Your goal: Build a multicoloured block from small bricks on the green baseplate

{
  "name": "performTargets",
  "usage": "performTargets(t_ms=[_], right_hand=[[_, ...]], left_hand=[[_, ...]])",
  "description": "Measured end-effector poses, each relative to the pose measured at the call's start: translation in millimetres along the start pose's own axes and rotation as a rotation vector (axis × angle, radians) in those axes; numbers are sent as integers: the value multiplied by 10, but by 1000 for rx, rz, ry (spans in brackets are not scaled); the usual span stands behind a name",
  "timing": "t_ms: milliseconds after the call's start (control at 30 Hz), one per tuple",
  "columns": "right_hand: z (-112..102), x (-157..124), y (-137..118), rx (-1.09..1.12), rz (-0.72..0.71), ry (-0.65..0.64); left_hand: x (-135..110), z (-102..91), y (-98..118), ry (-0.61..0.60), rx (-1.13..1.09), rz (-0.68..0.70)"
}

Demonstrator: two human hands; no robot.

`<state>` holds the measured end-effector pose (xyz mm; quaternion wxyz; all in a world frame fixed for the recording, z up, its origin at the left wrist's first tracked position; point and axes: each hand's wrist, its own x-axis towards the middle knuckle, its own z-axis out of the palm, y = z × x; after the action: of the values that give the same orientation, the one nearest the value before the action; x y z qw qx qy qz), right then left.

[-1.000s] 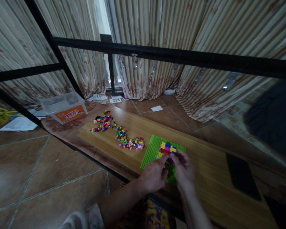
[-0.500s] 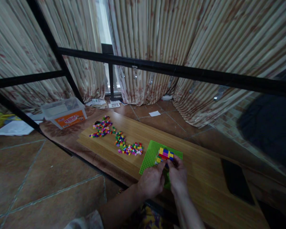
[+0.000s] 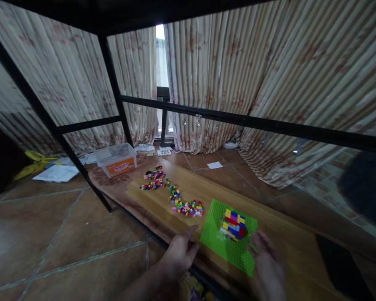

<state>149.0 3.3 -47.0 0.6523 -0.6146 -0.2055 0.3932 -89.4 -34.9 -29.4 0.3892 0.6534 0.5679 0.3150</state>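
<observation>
A block structure (image 3: 233, 225) of small coloured building bricks stands on the green baseplate (image 3: 217, 209). Both hands are off it. My left hand (image 3: 179, 253) is at the board's front edge, left of the baseplate, fingers apart and nothing visible in them. Beside the baseplate's right edge, my right hand (image 3: 267, 255) is slightly blurred, its fingers loosely spread and no brick visible between them. Loose bricks (image 3: 188, 207) in many colours trail across the wooden board (image 3: 207, 184), left of the baseplate.
A clear plastic box (image 3: 115, 159) with an orange label stands at the board's far left end. A dark flat object (image 3: 341, 263) lies at the right. Black metal bars (image 3: 225, 117) cross ahead, before striped curtains (image 3: 213, 71). White paper (image 3: 214, 165) lies on the tiled floor.
Both hands have let go of the brick structure and moved apart, left hand leftward, right hand rightward. The structure now rests on the baseplate. The camera view has shifted.
</observation>
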Motion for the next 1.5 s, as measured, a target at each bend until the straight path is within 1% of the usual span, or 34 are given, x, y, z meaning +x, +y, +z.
performTargets(t_ms=[100, 200, 300, 400, 500, 567, 700, 800, 933, 1000, 1067, 1100, 1167, 1300, 1367, 1500], right_hand=[[-59, -160, 46, -80, -29, 32], [-81, -370, 120, -225, -39, 27], [-62, -548, 219, -381, -76, -61], [0, -661, 354, -447, -118, -189], [99, -744, 485, -449, -159, -328], [172, -795, 542, -442, -208, -410], [338, -861, 557, -456, -360, -505], [554, -866, 496, -550, -497, -576], [1030, -815, 432, -724, -763, -703], [1263, -760, 444, -812, -887, -716], [1415, -682, 479, -884, -974, -725], [1453, -634, 498, -910, -1006, -728], [1462, -532, 527, -945, -1049, -718], [1399, -376, 513, -998, -1060, -655], [1420, -353, 483, -1008, -1048, -657], [1562, -394, 438, -1016, -1050, -701]], left_hand=[[-7, -151, -236, 86, 12, -61], [50, -318, -389, 182, 78, -101], [171, -474, -442, 287, 178, -137], [315, -564, -433, 345, 280, -149], [435, -576, -402, 342, 382, -117], [500, -557, -377, 311, 464, -110], [621, -515, -357, 218, 592, -130], [700, -505, -388, 193, 588, -100], [749, -521, -467, 215, 514, -61], [746, -541, -501, 240, 473, -34], [732, -564, -523, 253, 431, -4], [724, -574, -532, 257, 411, 12], [713, -583, -545, 264, 381, 42], [713, -559, -570, 261, 350, 70], [718, -539, -580, 257, 338, 82], [717, -531, -581, 266, 306, 102]])
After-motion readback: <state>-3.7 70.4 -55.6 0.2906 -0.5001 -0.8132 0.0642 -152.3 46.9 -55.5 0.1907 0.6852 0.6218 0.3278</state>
